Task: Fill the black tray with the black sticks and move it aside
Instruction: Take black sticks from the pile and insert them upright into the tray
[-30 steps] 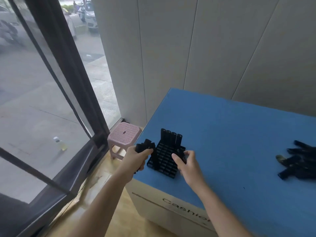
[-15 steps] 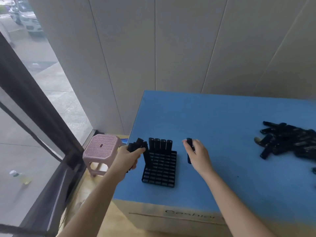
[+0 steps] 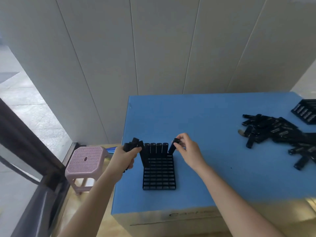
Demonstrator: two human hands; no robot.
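Black tray (image 3: 159, 175) holds upright black sticks (image 3: 156, 148) along its far row.

Matt blue table top (image 3: 213, 117); tray (image 3: 159, 175) and sticks (image 3: 273, 130) seen as black plastic, slightly glossy; perforated pink plastic stool (image 3: 85, 159).

My table (image 3: 213, 117) has a flat blue top over pale, box-like sides. Near its front left corner, close to me, the black tray (image 3: 159, 177) lies flat. Well off to my right sprawls a loose heap of black sticks (image 3: 273, 132), and just beyond it sits a second black tray (image 3: 306, 111).
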